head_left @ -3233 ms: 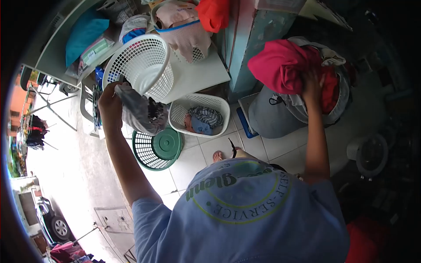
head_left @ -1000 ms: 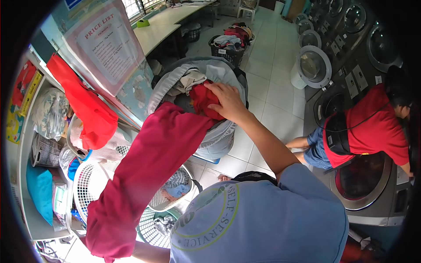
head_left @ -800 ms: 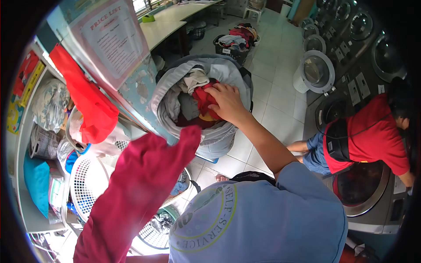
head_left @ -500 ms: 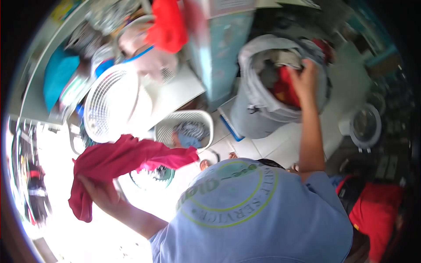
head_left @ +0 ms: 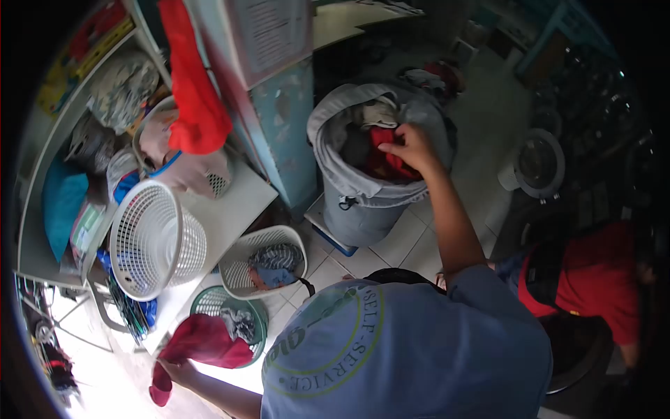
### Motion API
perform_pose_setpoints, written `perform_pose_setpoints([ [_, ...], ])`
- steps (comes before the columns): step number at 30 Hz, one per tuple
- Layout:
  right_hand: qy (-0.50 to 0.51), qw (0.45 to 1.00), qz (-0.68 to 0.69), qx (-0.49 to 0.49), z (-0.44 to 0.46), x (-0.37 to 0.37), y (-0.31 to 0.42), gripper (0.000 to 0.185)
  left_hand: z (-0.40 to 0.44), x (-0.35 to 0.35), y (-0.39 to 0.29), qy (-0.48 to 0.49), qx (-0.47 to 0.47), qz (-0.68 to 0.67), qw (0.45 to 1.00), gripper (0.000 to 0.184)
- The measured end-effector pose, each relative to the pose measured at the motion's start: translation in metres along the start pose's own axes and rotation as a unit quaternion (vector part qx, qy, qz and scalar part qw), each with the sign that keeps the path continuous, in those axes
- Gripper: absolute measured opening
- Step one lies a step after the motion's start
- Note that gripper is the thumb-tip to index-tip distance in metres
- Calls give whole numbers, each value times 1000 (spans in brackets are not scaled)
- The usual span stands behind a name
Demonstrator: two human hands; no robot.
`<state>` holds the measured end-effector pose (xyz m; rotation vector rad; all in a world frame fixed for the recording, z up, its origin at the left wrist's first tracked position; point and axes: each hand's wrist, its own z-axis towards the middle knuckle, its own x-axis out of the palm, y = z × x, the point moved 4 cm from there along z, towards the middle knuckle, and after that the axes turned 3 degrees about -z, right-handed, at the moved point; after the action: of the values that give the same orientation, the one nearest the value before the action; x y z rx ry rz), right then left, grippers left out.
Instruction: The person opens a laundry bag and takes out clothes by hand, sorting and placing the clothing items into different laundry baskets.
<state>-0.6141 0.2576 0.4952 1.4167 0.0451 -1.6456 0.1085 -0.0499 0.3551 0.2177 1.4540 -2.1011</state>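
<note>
Clenches crimson cloth (head_left: 209,340) in left hand (head_left: 177,373) toward seven-thirty; rests right hand (head_left: 417,149) on red cloth (head_left: 377,135) toward two o'clock, cannot tell if gripping.

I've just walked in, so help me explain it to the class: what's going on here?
A person in a blue shirt holds a dark red cloth in the left hand, partly over a green basket. The right hand is at red fabric inside an open grey bag; its grip is unclear. Clothes also lie in a white oblong basket nearby.
</note>
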Motion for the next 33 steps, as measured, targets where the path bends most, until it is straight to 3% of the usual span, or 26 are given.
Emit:
perform_pose_setpoints([
  [1,-15,998,-12,-66,-5,1,-1,37,0,22,19,-14,-115,-76,990,41],
  [2,-12,997,-24,-73,-8,-1,2,31,-8,44,21,-26,-231,-145,962,38],
  [4,-6,996,-14,-88,-13,-4,12,23,-30,102,6,114,-178,-141,967,37],
  [6,0,993,40,-115,-19,-12,21,20,-75,158,-102,279,-249,-271,887,42],
  [7,-3,993,35,-115,-20,-14,24,20,-94,180,-156,389,-209,-300,845,47],
  [9,52,975,212,-44,-26,-16,27,16,-118,223,-209,563,-93,-264,778,49],
  [10,99,947,302,-39,-33,-22,38,13,-132,232,-244,609,-36,-238,756,49],
  [11,94,948,301,-38,-41,-30,51,13,-147,237,-280,651,22,-209,730,48],
  [13,99,917,365,-129,-62,-41,89,14,-175,248,-335,665,88,-273,689,64],
  [15,97,913,298,-260,-84,-46,127,15,-196,247,-394,610,178,-315,705,80],
  [17,234,896,316,-206,-102,-23,136,16,-207,263,-424,423,371,-338,755,90],
  [18,261,899,302,-179,-107,-14,135,14,-210,278,-428,411,334,-406,745,78],
  [19,256,901,301,-177,-106,-14,128,14,-215,290,-421,414,337,-409,741,78],
  [21,230,909,291,-188,-100,-16,113,10,-226,317,-406,520,332,-353,703,60],
  [22,204,902,346,-159,-98,-13,99,7,-226,311,-407,504,327,-332,728,38],
  [25,39,938,329,-104,-80,-13,53,9,-231,305,-384,544,265,-320,729,23],
  [29,-40,939,337,-55,-47,-12,22,10,-235,293,-350,610,219,-314,694,18],
  [31,-97,967,182,-148,-27,-23,30,8,-226,281,-337,724,132,-192,650,21],
  [33,-94,967,195,-137,-7,-18,28,10,-198,257,-320,704,-24,-225,673,26],
])
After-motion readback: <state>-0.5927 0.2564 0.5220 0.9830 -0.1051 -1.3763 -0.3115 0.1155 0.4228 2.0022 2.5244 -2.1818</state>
